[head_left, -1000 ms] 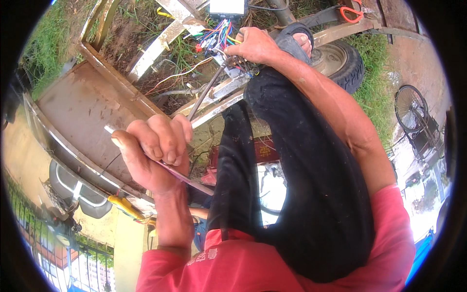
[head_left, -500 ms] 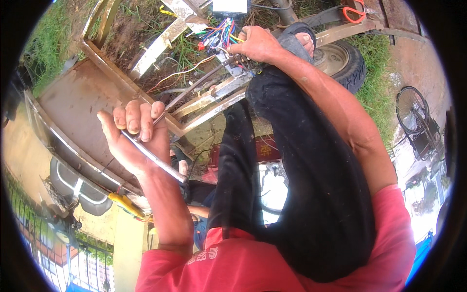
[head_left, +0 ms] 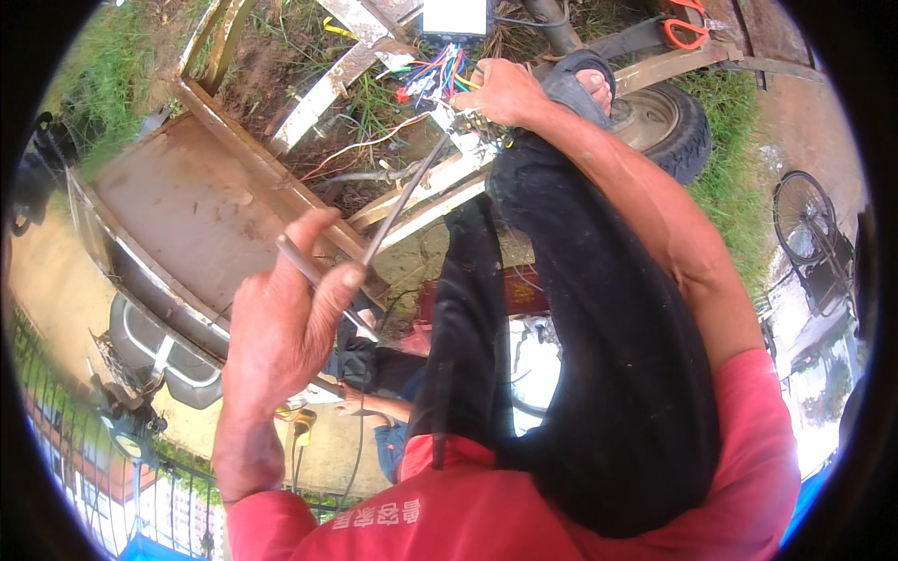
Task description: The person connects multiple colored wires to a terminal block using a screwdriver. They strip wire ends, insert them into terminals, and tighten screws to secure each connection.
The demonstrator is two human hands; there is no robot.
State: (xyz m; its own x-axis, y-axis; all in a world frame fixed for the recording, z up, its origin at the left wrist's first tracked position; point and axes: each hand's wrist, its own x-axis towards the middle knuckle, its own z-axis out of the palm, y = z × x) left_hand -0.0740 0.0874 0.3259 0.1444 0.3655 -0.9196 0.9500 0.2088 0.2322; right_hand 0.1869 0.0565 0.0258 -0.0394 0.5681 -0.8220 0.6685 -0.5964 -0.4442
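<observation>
My left hand [head_left: 281, 327] is at the left, its thumb and fingers around the crossbar of a metal T-handle wrench [head_left: 404, 198]. The wrench slants up to the right, its far tip at a small metal fitting [head_left: 475, 140] on the pale metal frame [head_left: 440, 178]. My right hand [head_left: 505, 91] is at that same fitting, its fingers curled and pressed together. What sits between them is hidden. Close by my right fingertips, a bundle of coloured wires [head_left: 438, 73] runs to a dark box with a white face [head_left: 456, 17].
A rusty metal panel [head_left: 196, 187] lies left. Orange-handled scissors [head_left: 687, 33] rest at the upper right, above a wheel [head_left: 669, 126]. My sandalled foot [head_left: 591, 84] is beside my right hand. Another person's arm [head_left: 383, 404] shows below, and a bicycle [head_left: 809, 229] lies far right.
My left hand has turned over and moved down, its thumb now against the wrench's shaft. The crossbar has rotated with it. My right hand stays at the fitting.
</observation>
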